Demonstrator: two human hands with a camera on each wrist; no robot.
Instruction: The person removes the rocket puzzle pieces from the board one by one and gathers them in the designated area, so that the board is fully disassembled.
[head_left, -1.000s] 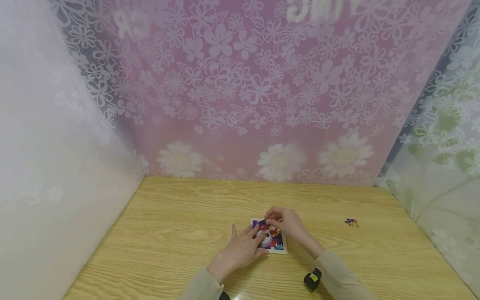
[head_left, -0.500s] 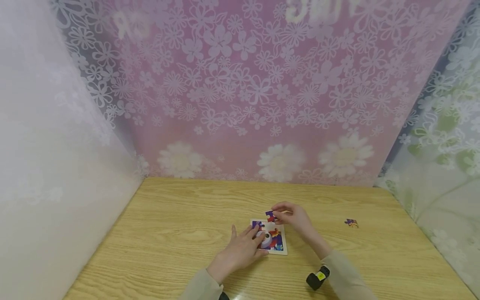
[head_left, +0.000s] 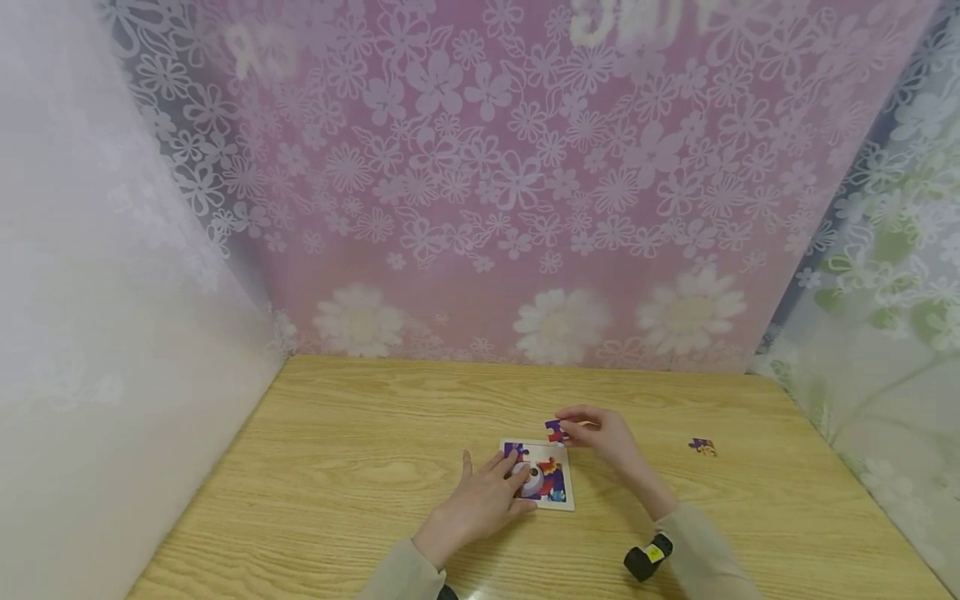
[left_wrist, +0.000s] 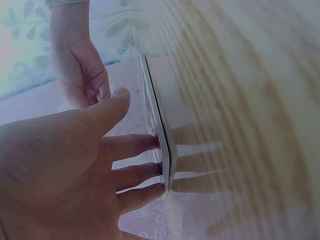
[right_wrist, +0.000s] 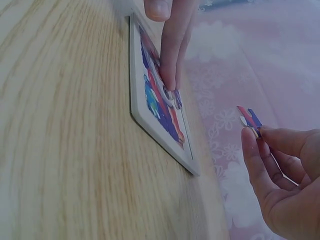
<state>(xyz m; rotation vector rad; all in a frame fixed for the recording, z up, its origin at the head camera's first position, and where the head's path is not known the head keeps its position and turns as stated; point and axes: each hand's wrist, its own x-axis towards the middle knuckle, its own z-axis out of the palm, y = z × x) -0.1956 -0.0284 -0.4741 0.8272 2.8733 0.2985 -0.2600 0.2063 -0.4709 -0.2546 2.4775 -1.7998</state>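
A small jigsaw puzzle in a white-edged frame (head_left: 568, 492) lies flat on the table, with a colourful cartoon picture and a pale bare gap along its far side. My left hand (head_left: 480, 498) rests on the puzzle's left part, fingers spread and straight, covering some of the picture. Between thumb and fingers my right hand (head_left: 603, 437) pinches a purple and red puzzle piece (right_wrist: 251, 120), raised beyond the frame's far right corner. The right wrist view shows this piece apart from the frame.
Another puzzle piece (head_left: 703, 447), purple and orange, lies on the wooden table (head_left: 375, 467) to the right. A pink flowered curtain (head_left: 480, 250) hangs behind the table's far edge, with pale sheets at both sides.
My right hand has lifted the purple and red puzzle piece from the puzzle's far side and moved it to the right, exposing the gap. The left hand has stayed put.
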